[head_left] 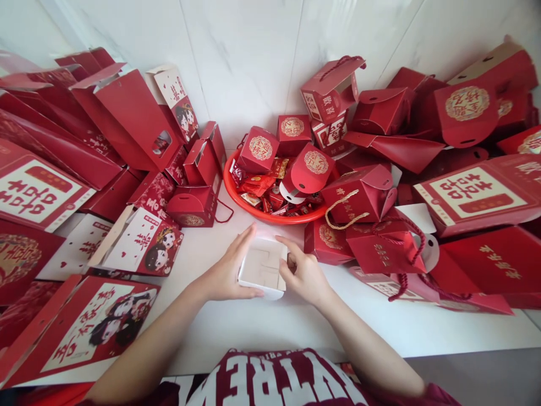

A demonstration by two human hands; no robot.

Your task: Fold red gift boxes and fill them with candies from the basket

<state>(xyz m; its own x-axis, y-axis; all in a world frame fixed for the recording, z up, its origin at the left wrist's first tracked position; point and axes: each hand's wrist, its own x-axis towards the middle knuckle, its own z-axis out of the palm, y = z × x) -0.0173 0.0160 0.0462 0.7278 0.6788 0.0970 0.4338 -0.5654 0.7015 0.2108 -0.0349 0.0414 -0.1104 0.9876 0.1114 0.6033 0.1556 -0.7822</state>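
Note:
Between my hands is a small white cardboard box (262,265), its open top facing me and its folded bottom flaps showing inside. My left hand (230,268) grips the left side, thumb along the near edge and fingers up the far left. On the right, my right hand (302,270) pinches the box's right wall with curled fingers. Just beyond stands a red oval basin (274,219) with wrapped candies (257,185) in it. Several small red gift boxes (310,169) rest on top of the candies.
Red gift bags and boxes (127,121) crowd the left side, some with cartoon couples (122,318). More red boxes with rope handles (384,242) are heaped on the right. A white tiled wall (249,62) rises behind the white table (211,338).

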